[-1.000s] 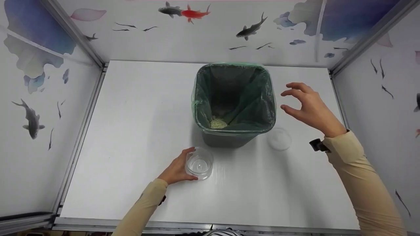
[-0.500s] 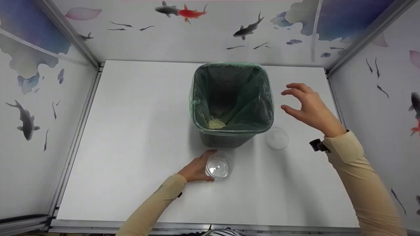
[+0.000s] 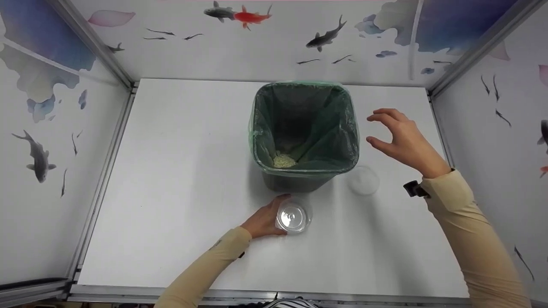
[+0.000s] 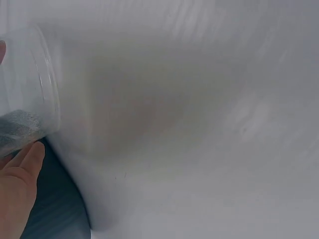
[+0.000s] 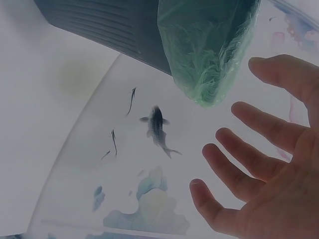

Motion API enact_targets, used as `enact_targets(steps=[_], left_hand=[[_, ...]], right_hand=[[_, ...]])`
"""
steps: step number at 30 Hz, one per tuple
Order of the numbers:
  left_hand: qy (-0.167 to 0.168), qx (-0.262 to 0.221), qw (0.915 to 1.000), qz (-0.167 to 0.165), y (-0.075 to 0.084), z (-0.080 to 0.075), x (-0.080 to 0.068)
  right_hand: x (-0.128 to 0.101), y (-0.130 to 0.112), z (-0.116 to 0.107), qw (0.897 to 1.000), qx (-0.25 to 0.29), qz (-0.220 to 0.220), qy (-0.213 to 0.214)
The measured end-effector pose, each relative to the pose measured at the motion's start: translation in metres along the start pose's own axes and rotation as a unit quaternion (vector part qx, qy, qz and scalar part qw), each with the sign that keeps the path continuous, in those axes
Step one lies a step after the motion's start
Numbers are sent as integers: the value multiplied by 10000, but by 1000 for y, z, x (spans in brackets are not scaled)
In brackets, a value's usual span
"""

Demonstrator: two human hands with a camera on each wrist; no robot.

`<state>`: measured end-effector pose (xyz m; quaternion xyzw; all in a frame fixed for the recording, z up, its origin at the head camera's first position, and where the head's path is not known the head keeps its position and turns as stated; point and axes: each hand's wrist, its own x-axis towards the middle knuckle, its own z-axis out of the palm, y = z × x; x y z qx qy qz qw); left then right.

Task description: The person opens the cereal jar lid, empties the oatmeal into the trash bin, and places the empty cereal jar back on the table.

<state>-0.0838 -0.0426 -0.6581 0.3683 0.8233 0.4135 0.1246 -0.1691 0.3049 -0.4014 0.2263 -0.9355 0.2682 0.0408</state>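
My left hand (image 3: 265,220) grips a clear plastic jar (image 3: 294,217) by its side, just in front of a grey bin (image 3: 291,183). In the left wrist view, fingers (image 4: 31,159) show along the wall of the jar. Whether its mouth faces up or down I cannot tell. A green plastic liner (image 3: 332,132) covers the bin's inside and folds over its rim. Pale small grains (image 3: 284,161) lie in a heap inside. To the right of the bin, my right hand (image 3: 402,139) is held with fingers apart and loosely bent, touching nothing.
A clear round lid (image 3: 364,181) lies on the white table (image 3: 171,171), just right of the bin. Panels printed with fish (image 3: 325,39) stand at the back and on both sides. A metal rail (image 3: 239,295) runs along the front edge.
My left hand has carried the jar to the right along the front of the bin, mostly in the first half second. My right hand has stayed in place.
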Motion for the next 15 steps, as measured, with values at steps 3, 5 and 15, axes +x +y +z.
enact_targets(steps=[3, 5, 15], left_hand=[[-55, 61, 10000, -23, 1, 1, 0], [-131, 133, 9998, -79, 1, 2, -2], [-230, 874, 9959, 11, 4, -11, -7]], right_hand=[[0, 0, 1, 10000, 5, 4, -35], [0, 1, 2, 10000, -3, 6, -35], [-4, 12, 2, 9993, 26, 333, -170]])
